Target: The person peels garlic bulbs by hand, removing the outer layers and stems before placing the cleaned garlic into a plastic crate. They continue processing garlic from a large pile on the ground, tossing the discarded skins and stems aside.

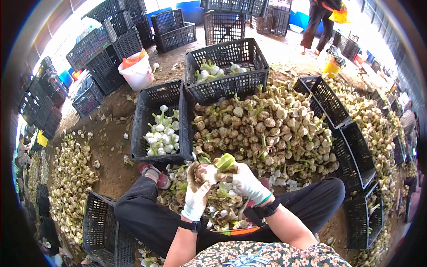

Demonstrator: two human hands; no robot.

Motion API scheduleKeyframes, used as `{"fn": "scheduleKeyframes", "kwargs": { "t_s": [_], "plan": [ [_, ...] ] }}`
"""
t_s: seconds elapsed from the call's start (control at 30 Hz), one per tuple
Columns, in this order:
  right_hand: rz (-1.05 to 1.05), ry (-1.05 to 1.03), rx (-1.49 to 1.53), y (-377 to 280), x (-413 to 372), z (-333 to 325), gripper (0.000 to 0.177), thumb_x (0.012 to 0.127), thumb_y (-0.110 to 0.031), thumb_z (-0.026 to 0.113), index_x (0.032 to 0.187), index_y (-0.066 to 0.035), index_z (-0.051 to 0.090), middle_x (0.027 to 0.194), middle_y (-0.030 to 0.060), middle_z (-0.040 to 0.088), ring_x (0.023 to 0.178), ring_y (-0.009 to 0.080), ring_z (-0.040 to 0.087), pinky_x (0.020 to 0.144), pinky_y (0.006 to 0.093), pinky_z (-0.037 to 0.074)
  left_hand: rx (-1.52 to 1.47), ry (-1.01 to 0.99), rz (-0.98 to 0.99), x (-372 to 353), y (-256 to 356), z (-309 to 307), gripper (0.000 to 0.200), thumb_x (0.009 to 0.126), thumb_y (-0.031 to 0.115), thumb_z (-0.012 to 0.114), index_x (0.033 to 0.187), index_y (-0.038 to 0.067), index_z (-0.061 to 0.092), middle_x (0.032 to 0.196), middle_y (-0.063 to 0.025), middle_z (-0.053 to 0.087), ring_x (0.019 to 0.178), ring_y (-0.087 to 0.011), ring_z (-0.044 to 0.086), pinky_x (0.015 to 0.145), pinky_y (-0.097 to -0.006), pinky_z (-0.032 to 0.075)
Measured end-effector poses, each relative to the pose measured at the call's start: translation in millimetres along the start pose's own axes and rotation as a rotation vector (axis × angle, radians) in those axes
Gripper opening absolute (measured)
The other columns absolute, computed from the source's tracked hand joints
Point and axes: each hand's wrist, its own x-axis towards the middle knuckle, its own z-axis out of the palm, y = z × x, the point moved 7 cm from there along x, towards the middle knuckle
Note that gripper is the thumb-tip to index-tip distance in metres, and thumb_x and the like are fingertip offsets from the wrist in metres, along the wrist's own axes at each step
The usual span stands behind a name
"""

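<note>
Left hand (195, 195) cups garlic bulb (206, 173), right hand (249, 181) pinching stem end (226, 178), far as I can tell. Bulb's between hands, nearer left; long axis roughly sideways, stem toward right.

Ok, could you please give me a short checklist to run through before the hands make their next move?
1. Left hand on the garlic bulb: ok, gloved and holding it.
2. Right hand grip: cannot tell; it is at the end with the green leaf, but exactly what it pinches is unclear.
3. Bulb clean: not ok, brownish patches show on it.
4. Room in the left crate: ok, the white bulbs leave part of its floor bare.
5. Ground beneath the hands clear: not ok, scraps lie there.
6. Unsorted pile nearby: ok, just ahead of the hands.
</note>
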Motion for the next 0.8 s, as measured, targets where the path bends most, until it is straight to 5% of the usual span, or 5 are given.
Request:
{"fn": "scheduleKeyframes", "kwargs": {
  "t_s": [0.1,0.27,0.53,0.63,0.8],
  "plan": [
    [-0.083,0.143,-0.08,0.3,-0.1,0.9,0.023,0.084,0.0,0.065,0.107,0.001,0.069,0.096,0.0013,0.071,0.085,0.0077,0.061,0.079,0.0232,0.049,0.549,0.028,0.117,-0.9,5.2,5.8,0.073,0.084,0.004,0.069,0.146,0.011,0.032,0.134,-0.0102,0.048,0.122,-0.0245,0.052,0.103,-0.0413,0.046],
    [-0.018,0.056,0.155,13.3,-3.2,-0.3,0.022,0.087,-0.001,0.062,0.107,0.003,0.069,0.098,0.0032,0.072,0.085,0.0075,0.061,0.077,0.024,0.049,0.18,0.198,-0.197,0.8,4.3,-5.9,0.048,0.098,0.038,0.051,0.137,0.01,0.043,0.121,-0.0098,0.06,0.1,-0.025,0.065,0.077,-0.0391,0.059],
    [-0.023,-0.073,-0.043,17.2,6.0,6.4,0.012,0.092,-0.009,0.06,0.099,-0.003,0.068,0.093,0.003,0.068,0.079,0.0133,0.061,0.066,0.0307,0.05,0.383,0.149,-0.063,-2.1,1.3,-27.1,0.07,0.08,-0.006,0.071,0.141,0.006,0.039,0.126,-0.0083,0.055,0.112,-0.0189,0.058,0.095,-0.0312,0.051],
    [0.082,0.362,0.796,56.5,25.3,-38.8,0.023,0.092,-0.003,0.053,0.114,-0.006,0.059,0.109,0.0115,0.066,0.089,0.0245,0.066,0.076,0.0447,0.056,0.172,0.061,-0.094,-9.2,18.4,-8.1,0.073,0.077,-0.009,0.069,0.141,0.006,0.039,0.126,-0.0084,0.054,0.111,-0.0199,0.059,0.093,-0.0317,0.052],
    [-0.424,0.162,-0.981,-12.5,5.1,-6.7,0.056,0.075,-0.018,0.076,0.127,-0.002,0.059,0.12,0.0196,0.063,0.11,0.032,0.062,0.093,0.0353,0.05,0.789,0.039,0.052,-4.0,38.1,-15.8,0.082,0.071,-0.001,0.077,0.142,0.003,0.037,0.129,-0.0098,0.053,0.115,-0.0199,0.057,0.099,-0.0311,0.048]
  ]
}}
